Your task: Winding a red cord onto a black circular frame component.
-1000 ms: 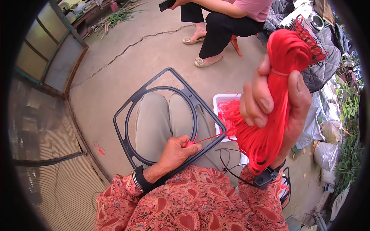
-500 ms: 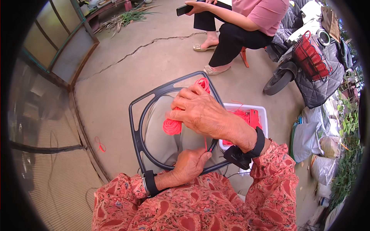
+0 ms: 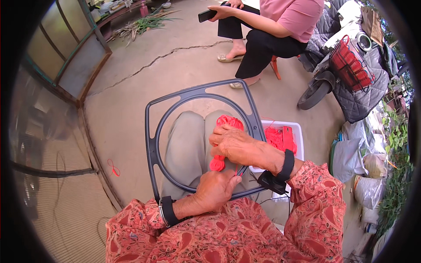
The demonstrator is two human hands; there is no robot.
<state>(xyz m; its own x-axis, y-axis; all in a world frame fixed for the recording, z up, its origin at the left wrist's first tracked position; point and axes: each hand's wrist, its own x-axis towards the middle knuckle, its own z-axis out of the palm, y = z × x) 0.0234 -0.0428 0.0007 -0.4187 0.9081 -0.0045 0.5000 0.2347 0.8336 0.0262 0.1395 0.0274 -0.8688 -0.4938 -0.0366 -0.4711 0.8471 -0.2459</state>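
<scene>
A cracked concrete yard floor (image 3: 131, 114) is seen around a dark plastic frame (image 3: 151, 144) resting on the person's lap. Left of the frame, a metal-framed glazed door (image 3: 66, 57) stands, blurred toward the rim. Beyond the frame, a seated person (image 3: 272, 30) is cut off at the top edge, and a scooter with a red basket (image 3: 348, 65) is parked further right. Just right of the frame, a white tub (image 3: 298, 131) is set, with red cord lying in it. Inside the frame's ring, a bundle of red cord (image 3: 221, 144) is clasped by the right hand (image 3: 232, 144). The left hand (image 3: 215, 188) is closed on a strand below; its fingertips are hidden.
</scene>
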